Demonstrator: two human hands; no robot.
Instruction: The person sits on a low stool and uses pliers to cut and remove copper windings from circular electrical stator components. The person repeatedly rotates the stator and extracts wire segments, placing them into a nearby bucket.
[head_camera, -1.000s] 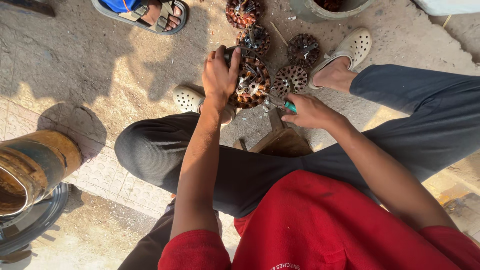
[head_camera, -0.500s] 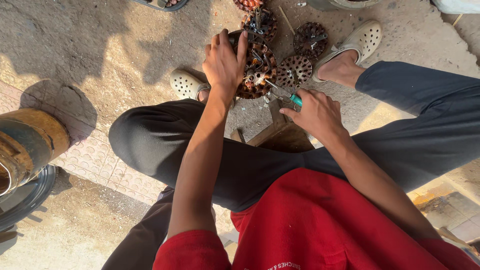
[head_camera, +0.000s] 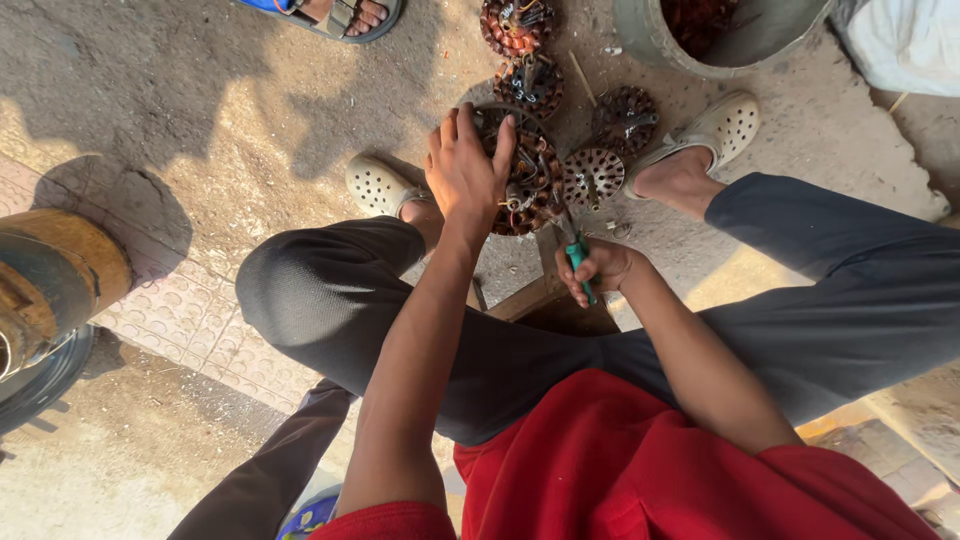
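My left hand (head_camera: 468, 170) lies flat on a round motor stator with copper windings (head_camera: 525, 175), pressing it down between my feet. My right hand (head_camera: 598, 270) grips a cutting tool with green handles (head_camera: 578, 262); its tip points up at the stator's near edge. A round perforated metal part (head_camera: 592, 177) lies just right of the stator. I sit low on a wooden block (head_camera: 545, 290), in a red shirt and dark trousers, knees spread.
More stators (head_camera: 515, 25) (head_camera: 530, 82) (head_camera: 625, 117) lie on the concrete beyond. A grey bucket (head_camera: 660, 40) stands at the top right. Another person's sandalled foot (head_camera: 345, 14) shows at the top. A rusty drum (head_camera: 55, 280) stands left.
The view has shifted. My left hand stays on the stator. My right hand has pulled back slightly toward me with the tool.
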